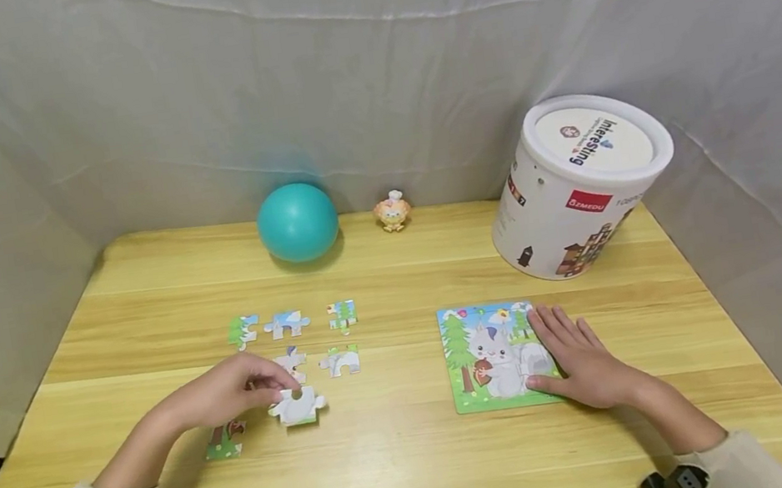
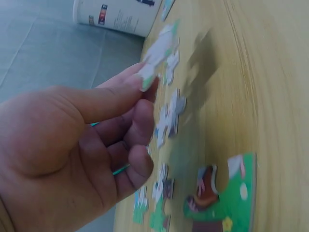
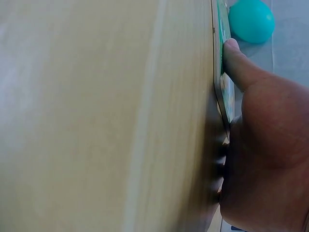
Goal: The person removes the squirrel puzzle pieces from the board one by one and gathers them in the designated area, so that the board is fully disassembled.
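Note:
My left hand [image 1: 231, 393] pinches a white-grey jigsaw piece [image 1: 297, 407] between thumb and fingertips. In the left wrist view this piece [image 2: 161, 50] is raised, its shadow falling on the wood. Several other pieces lie around that hand, among them a green corner piece with an acorn [image 1: 226, 441], a grey one [image 1: 342, 361] and a tree one [image 1: 343, 315]. With fingers spread, my right hand [image 1: 585, 362] rests on the right edge of a puzzle board [image 1: 465, 401] picturing a squirrel, its thumb over the picture.
On the wooden table [image 1: 425, 475], a teal ball [image 1: 298, 222] and a small figurine with a chef's hat [image 1: 392, 212] stand at the back. A white lidded bucket [image 1: 565, 192] is behind the board on the right. Grey cloth [image 1: 365, 71] hangs around the back and sides.

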Available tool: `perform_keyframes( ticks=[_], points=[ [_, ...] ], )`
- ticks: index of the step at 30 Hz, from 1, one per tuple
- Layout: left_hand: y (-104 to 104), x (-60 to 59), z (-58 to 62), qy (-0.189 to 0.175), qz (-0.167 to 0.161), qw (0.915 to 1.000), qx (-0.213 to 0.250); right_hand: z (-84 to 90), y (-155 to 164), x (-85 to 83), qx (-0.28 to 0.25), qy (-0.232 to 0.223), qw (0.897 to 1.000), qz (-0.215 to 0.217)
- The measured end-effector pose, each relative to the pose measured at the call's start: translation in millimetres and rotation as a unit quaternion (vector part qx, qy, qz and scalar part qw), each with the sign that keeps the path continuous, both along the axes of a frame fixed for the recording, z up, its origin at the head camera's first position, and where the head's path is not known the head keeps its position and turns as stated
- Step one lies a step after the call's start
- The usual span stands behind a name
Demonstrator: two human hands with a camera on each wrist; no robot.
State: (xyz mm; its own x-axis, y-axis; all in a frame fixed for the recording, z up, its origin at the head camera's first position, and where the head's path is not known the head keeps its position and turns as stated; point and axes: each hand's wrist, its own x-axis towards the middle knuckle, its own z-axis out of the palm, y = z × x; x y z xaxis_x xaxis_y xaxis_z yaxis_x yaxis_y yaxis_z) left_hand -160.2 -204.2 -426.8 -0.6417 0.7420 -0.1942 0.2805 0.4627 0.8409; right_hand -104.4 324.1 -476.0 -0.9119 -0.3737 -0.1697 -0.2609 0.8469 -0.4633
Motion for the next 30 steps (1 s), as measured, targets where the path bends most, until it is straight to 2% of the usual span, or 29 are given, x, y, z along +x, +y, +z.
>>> perform_keyframes(
  ticks=[7,17,23,30],
  points=[
    [-8.6,5.9,-3.1,-0.033,-0.01,0.9994,-0.003,10.8,-5.6,1.9,0.007,-0.014,1.0,-0.005],
    [-8.2,8.7,-6.0,-0.03,-0.023,0.9992,-0.012,8.4,-3.9,1.4,0.011,-0.018,1.0,-0.008],
    [-8.9,9.4,-6.8,-0.014,-0.021,0.9993,-0.027,8.8,-3.3,1.4,0.011,-0.019,1.0,-0.008],
    [-9.7,8.5,-8.7,-0.03,-0.009,0.9995,-0.009,7.4,-3.1,2.6,-0.007,-0.006,1.0,-0.004]
  ],
)
